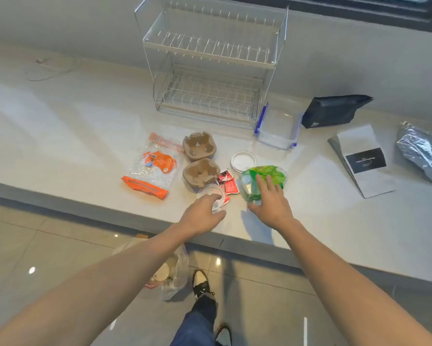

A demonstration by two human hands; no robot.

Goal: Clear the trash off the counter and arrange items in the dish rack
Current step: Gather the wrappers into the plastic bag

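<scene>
Trash lies near the front edge of the white counter [72, 136]. My left hand [202, 216] grips a clear plastic cup [211, 192] lying on its side. My right hand [272, 206] rests with fingers spread on a crumpled green plastic bag [264, 174]. Between them lie red sachets [226, 182]. Two brown cardboard cup holders [200, 158] sit behind the cup, an orange-and-clear wrapper [155, 166] to their left, a white lid [243, 161] behind the green bag. The wire dish rack [210, 61] stands at the back with bare shelves.
A clear container with blue clips [278, 128] sits right of the rack. Farther right lie a black pouch [334, 109], a white-and-black pouch [364, 161] and a silver foil bag [419, 152]. A clear trash bag [172, 270] stands on the tiled floor below the counter edge.
</scene>
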